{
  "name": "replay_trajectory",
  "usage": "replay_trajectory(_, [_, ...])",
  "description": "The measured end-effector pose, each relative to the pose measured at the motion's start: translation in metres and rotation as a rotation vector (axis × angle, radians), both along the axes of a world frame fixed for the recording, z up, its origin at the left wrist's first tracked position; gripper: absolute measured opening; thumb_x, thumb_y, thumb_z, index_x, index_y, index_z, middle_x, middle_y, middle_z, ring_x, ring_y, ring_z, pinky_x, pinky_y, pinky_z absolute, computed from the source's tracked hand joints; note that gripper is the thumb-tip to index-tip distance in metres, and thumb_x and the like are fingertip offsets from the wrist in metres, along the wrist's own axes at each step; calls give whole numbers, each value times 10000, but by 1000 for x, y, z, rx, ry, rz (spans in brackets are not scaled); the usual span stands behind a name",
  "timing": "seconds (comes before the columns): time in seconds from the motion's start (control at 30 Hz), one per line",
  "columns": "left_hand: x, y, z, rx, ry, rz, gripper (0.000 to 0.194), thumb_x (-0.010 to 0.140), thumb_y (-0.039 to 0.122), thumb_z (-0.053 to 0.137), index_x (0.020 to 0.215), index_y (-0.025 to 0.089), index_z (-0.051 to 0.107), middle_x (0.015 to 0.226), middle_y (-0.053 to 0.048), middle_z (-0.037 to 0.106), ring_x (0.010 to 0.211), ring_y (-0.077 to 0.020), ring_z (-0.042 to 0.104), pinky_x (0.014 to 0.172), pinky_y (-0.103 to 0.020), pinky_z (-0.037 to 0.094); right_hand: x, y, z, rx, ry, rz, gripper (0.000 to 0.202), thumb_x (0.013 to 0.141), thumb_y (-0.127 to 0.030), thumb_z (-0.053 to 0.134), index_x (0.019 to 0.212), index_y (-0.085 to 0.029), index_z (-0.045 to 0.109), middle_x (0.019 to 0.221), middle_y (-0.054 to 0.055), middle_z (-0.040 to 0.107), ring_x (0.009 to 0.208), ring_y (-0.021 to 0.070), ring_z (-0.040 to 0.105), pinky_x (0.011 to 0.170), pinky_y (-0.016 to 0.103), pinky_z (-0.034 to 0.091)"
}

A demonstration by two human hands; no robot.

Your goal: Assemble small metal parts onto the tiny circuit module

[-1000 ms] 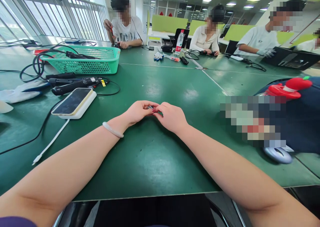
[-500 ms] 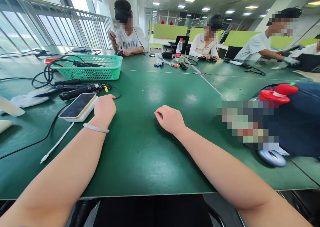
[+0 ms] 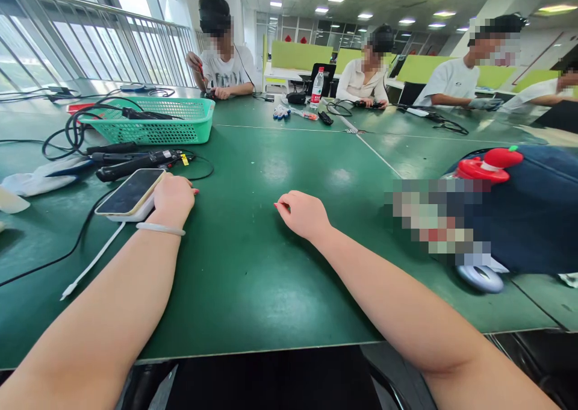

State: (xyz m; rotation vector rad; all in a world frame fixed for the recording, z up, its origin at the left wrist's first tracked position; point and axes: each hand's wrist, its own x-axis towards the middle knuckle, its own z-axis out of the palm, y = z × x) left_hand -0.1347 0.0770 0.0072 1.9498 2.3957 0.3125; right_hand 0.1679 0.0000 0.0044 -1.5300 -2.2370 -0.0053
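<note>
My left hand [image 3: 174, 198] rests on the green table [image 3: 253, 289], loosely closed, right beside a phone [image 3: 130, 191] lying on a white block [image 3: 145, 210]. A pale bracelet [image 3: 161, 229] circles that wrist. A white cable [image 3: 93, 259] runs from the block toward the table's front. Near the middle of the table my right hand [image 3: 304, 214] lies on its side, fingers curled, with a small gap between thumb and forefinger and nothing seen inside. The inner fingers of my left hand are mostly hidden from view.
Black handheld devices [image 3: 139, 164] with cables lie beyond the phone, before a green basket [image 3: 158, 134]. White gloves [image 3: 40, 178] are at left. On the right are a dark blue bag [image 3: 537, 211], a red lid [image 3: 483, 170] and a mouse-like object [image 3: 481, 277]. Several people sit beyond.
The view has shifted slightly. My left hand has turned a little, so a red fingernail shows. My right hand keeps its curled pose. A co-worker at far right has drawn their gloved hands in.
</note>
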Motion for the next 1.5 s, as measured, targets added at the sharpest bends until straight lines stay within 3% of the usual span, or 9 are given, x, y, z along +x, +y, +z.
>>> replay_trajectory(0.17, [13,-8,8,82,106,95,324,822,360,521,999,158,701,1145,-189,578,996,-351,566,810,-402,444,1,1,-2,-26,37,-7,294,903,-333,420,737,-210,629,735,-2,589,600,97,458,512,237,276])
replay_trajectory(0.47, [26,-15,16,54,104,204,374,827,340,498,1035,82,672,1041,-240,641,1013,-383,551,782,-428,433,3,3,-4,-42,72,-10,289,897,-325,426,721,-208,623,731,3,593,619,101,477,526,238,290])
replay_trajectory(0.6, [22,-12,10,173,104,80,365,846,318,443,998,101,695,971,-232,660,1021,-377,546,867,-466,387,3,3,-5,-45,93,-16,276,889,-325,437,706,-210,610,732,-5,599,627,102,484,529,236,298])
replay_trajectory(0.7, [17,-6,3,262,-14,-21,353,852,279,420,1041,149,687,1024,-162,675,1031,-325,564,932,-434,372,4,3,-5,-45,105,-20,273,886,-327,444,694,-212,600,723,-10,597,623,101,480,531,233,301])
replay_trajectory(0.97, [5,11,-14,234,-427,-8,374,841,284,433,1141,183,633,984,-78,700,921,-230,615,816,-335,449,3,1,-3,-80,116,-4,284,889,-321,435,685,-203,595,734,-3,605,621,102,479,526,235,303])
replay_trajectory(1.07, [27,5,-16,202,-501,-125,392,827,271,457,1179,177,602,966,-74,700,893,-201,615,808,-314,448,2,1,-3,-100,97,11,285,890,-325,435,695,-203,603,747,0,611,645,107,499,535,237,311])
replay_trajectory(1.23, [96,-27,-9,23,-619,-551,396,842,292,448,1202,181,573,934,-53,694,825,-158,609,808,-290,453,2,3,-4,-93,53,19,271,891,-332,438,736,-215,627,772,2,625,696,120,524,569,245,327])
replay_trajectory(1.3, [111,-36,-5,24,-656,-654,406,841,329,464,1217,209,560,942,-40,686,805,-154,603,784,-287,456,2,5,-5,-81,36,12,259,889,-333,445,754,-221,636,778,5,629,709,128,529,581,249,329])
replay_trajectory(1.5, [88,-25,-3,150,-668,-451,363,850,322,473,1170,204,594,936,-49,695,730,-146,569,726,-276,425,5,8,-5,-125,83,13,259,885,-319,452,749,-216,647,800,15,639,709,133,537,590,253,353])
